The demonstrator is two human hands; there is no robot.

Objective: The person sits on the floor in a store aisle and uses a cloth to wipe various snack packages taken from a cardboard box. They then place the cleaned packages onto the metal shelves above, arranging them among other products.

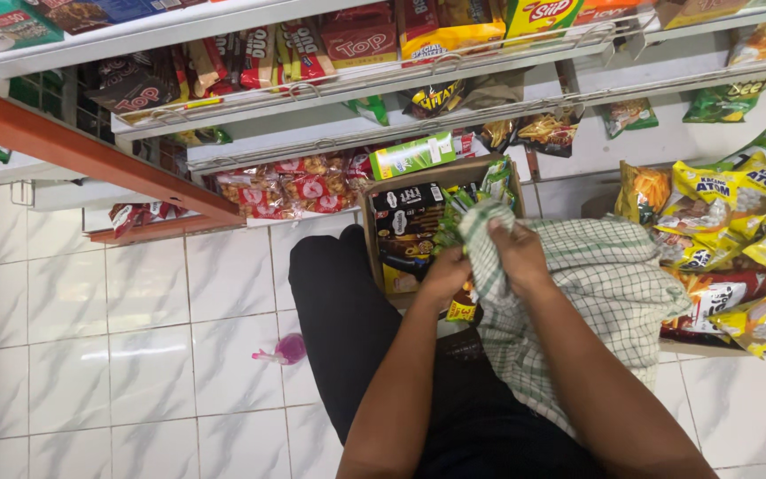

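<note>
Checked cloth (605, 284), white w/ green grid lines, sits centre-right, draped over the person's right knee and hanging down toward the floor; top end is bunched up just in front of a cardboard box (418, 231). Right hand (518, 253) grips that bunched top, fingers curled tight into the fabric. Left hand (447, 275) is just beside it, touching the cloth's left edge, fingers closed around a fold; can't tell if it also holds something under the cloth. Both forearms come up from the bottom of the frame, close together.

Box stands open on the person's lap/knee area, packed w/ dark snack packets and some green ones near the cloth. Black trouser leg (347, 328) runs below the box, left of the arms.

To the right, a pile of yellow and green snack bags (738, 231), some touching the cloth's far edge. Above, white wire-front shelves (383, 84) w/ red, brown and yellow packets; a green carton (412, 155) lies on the lower shelf just above the box. Left and below: white tiled floor (108, 355), w/ a small pink spray bottle (284, 351) lying near the trouser leg.
</note>
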